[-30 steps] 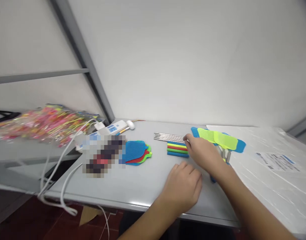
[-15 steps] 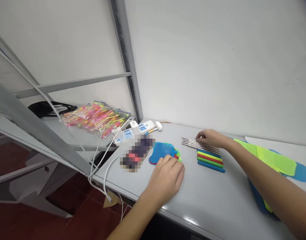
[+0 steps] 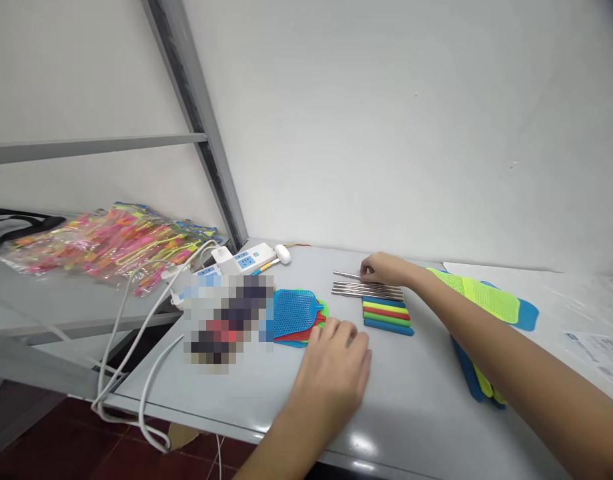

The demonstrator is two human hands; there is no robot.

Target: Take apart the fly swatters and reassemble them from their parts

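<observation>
A fanned stack of fly swatter heads, with a blue fly swatter head on top, lies left of centre. Red and green edges show beneath it. My left hand is closed at the near right edge of the stack, curled fingers at the neck of a red fly swatter head; the fingertips are hidden. Several thin metal rods lie side by side on the table. My right hand pinches the end of one metal rod, set apart behind the others. Coloured handle tubes lie in a row in front of the rods.
Fly swatters in yellow-green and blue lie at the right, partly behind my right forearm. A power strip with white cables, a white mouse-shaped object and a blurred-out item are at the left. Bagged colourful items fill the neighbouring shelf.
The view has swung right. The swatter heads have spread, showing more red and green. One rod now lies apart from the row, at my right fingertips.
</observation>
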